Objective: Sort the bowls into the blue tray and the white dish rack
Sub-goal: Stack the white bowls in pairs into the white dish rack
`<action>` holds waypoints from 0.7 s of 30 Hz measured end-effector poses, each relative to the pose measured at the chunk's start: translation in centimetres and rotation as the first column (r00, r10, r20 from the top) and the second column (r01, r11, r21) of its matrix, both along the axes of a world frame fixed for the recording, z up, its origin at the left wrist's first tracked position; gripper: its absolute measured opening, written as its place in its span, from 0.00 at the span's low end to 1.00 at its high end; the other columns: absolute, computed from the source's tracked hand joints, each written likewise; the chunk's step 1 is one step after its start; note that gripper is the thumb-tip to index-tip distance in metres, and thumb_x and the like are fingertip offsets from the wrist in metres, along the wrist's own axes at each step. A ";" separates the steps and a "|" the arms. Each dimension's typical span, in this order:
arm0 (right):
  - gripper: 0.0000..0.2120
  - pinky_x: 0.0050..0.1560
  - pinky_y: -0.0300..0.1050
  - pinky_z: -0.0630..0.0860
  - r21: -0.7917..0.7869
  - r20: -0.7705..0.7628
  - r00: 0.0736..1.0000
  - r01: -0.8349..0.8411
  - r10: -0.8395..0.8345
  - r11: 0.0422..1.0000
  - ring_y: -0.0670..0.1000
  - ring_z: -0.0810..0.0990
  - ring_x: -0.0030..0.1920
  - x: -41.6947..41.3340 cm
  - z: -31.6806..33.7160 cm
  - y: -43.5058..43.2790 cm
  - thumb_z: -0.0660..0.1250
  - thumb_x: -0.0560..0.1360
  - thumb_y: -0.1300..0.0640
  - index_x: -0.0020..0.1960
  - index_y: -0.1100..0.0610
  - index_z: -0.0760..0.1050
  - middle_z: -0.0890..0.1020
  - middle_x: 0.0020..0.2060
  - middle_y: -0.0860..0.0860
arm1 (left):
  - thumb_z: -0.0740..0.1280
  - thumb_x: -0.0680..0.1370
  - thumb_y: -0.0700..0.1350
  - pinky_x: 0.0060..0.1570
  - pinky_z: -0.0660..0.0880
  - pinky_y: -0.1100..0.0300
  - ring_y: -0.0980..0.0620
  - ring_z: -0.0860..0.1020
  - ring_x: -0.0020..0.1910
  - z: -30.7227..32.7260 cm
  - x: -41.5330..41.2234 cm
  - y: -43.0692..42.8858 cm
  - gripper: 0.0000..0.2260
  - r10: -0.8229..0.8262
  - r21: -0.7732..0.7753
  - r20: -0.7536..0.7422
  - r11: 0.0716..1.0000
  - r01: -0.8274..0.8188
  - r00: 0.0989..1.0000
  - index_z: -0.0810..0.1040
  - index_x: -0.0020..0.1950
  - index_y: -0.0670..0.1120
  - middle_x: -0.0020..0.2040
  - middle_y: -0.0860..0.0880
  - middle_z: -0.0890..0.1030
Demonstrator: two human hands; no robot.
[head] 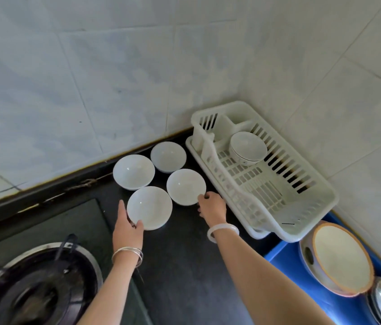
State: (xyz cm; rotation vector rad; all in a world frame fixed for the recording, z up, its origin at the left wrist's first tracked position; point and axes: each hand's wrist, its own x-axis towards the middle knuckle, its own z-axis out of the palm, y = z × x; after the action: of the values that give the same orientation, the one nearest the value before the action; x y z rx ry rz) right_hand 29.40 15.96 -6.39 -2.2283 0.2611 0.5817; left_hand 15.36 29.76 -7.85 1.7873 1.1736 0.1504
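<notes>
Hands (127,227) (211,206) on two white bowls (149,207) (186,186)

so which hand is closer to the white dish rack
Right. The right hand sits at the edge of a white bowl just beside the white dish rack. The left hand grips another bowl farther off, toward the stove.

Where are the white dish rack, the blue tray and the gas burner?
white dish rack (311,208): head view, right rim.
blue tray (283,256): head view, bare floor beside the bowl.
gas burner (35,299): head view, dark centre.
</notes>
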 end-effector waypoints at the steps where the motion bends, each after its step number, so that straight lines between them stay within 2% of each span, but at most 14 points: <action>1: 0.08 0.48 0.58 0.81 0.027 -0.009 1.000 0.025 -0.025 0.999 0.58 0.83 0.42 0.3 -0.3 0.2 0.61 0.74 0.57 0.41 0.60 0.75 0.82 0.38 0.57 | 0.63 0.76 0.39 0.62 0.69 0.46 0.41 0.75 0.62 -0.1 0.0 0.1 0.30 0.043 -0.055 0.007 0.998 -0.043 0.999 0.54 0.75 0.50 0.68 0.43 0.73; 3: 0.07 0.47 0.55 0.82 0.097 -0.040 0.995 0.091 -0.088 0.991 0.55 0.84 0.39 0.6 -0.5 0.6 0.61 0.74 0.61 0.37 0.59 0.74 0.81 0.35 0.56 | 0.62 0.77 0.39 0.65 0.67 0.49 0.43 0.74 0.64 -0.5 0.0 0.4 0.26 0.080 -0.127 0.033 0.989 -0.075 0.996 0.59 0.74 0.50 0.68 0.45 0.73; 6: 0.07 0.45 0.53 0.83 0.139 -0.045 0.987 0.158 -0.153 0.978 0.51 0.83 0.37 0.6 -0.6 0.6 0.61 0.74 0.64 0.39 0.63 0.76 0.81 0.37 0.56 | 0.61 0.77 0.40 0.67 0.66 0.48 0.43 0.71 0.67 -1.2 -0.3 0.6 0.23 0.092 -0.186 0.088 0.980 -0.075 0.992 0.64 0.72 0.52 0.68 0.47 0.73; 8: 0.07 0.44 0.53 0.83 0.129 -0.006 0.988 0.154 -0.154 0.980 0.53 0.83 0.39 0.3 -0.4 0.4 0.61 0.73 0.65 0.42 0.66 0.77 0.82 0.36 0.56 | 0.61 0.77 0.39 0.68 0.66 0.46 0.43 0.70 0.68 -1.5 -0.3 0.7 0.23 0.108 -0.226 0.124 0.971 -0.078 0.986 0.64 0.71 0.53 0.69 0.47 0.73; 12: 0.08 0.44 0.55 0.83 0.140 0.080 0.987 0.127 -0.139 0.982 0.55 0.83 0.42 -0.2 1.4 0.3 0.61 0.72 0.64 0.43 0.66 0.78 0.83 0.38 0.58 | 0.61 0.77 0.39 0.66 0.69 0.42 0.43 0.71 0.67 -2.0 -0.3 1.0 0.24 0.127 -0.303 0.185 0.951 -0.066 0.974 0.64 0.71 0.54 0.69 0.46 0.72; 16: 0.07 0.42 0.49 0.84 0.148 0.122 0.993 -0.013 -0.005 0.989 0.50 0.82 0.38 -0.8 3.9 1.2 0.63 0.73 0.63 0.42 0.63 0.79 0.82 0.35 0.54 | 0.57 0.79 0.40 0.65 0.69 0.43 0.44 0.73 0.64 -2.2 -0.3 1.0 0.21 0.219 -0.401 0.245 0.910 -0.107 0.944 0.64 0.72 0.52 0.67 0.45 0.73; 19: 0.07 0.44 0.50 0.83 0.069 0.159 0.973 -0.182 0.169 0.981 0.54 0.83 0.40 -1.7 5.2 2.7 0.65 0.73 0.62 0.37 0.59 0.78 0.83 0.36 0.55 | 0.53 0.80 0.47 0.65 0.70 0.45 0.46 0.76 0.59 -2.2 -0.2 1.0 0.17 0.237 -0.372 0.249 0.918 -0.134 0.939 0.68 0.69 0.51 0.64 0.47 0.75; 21: 0.06 0.46 0.50 0.83 0.036 0.118 0.965 -0.238 0.233 0.971 0.56 0.84 0.41 -2.3 5.3 3.6 0.66 0.73 0.62 0.38 0.60 0.78 0.83 0.37 0.58 | 0.52 0.80 0.51 0.64 0.71 0.47 0.49 0.76 0.55 -1.9 0.0 1.1 0.16 0.281 -0.389 0.261 0.906 -0.166 0.924 0.73 0.63 0.54 0.59 0.49 0.77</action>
State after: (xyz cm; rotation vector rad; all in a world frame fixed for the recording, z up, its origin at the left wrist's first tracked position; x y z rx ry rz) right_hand 27.13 19.58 -1.05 -2.2501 -0.0779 0.5778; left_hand 15.35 30.88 -9.74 1.2480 1.0934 0.3209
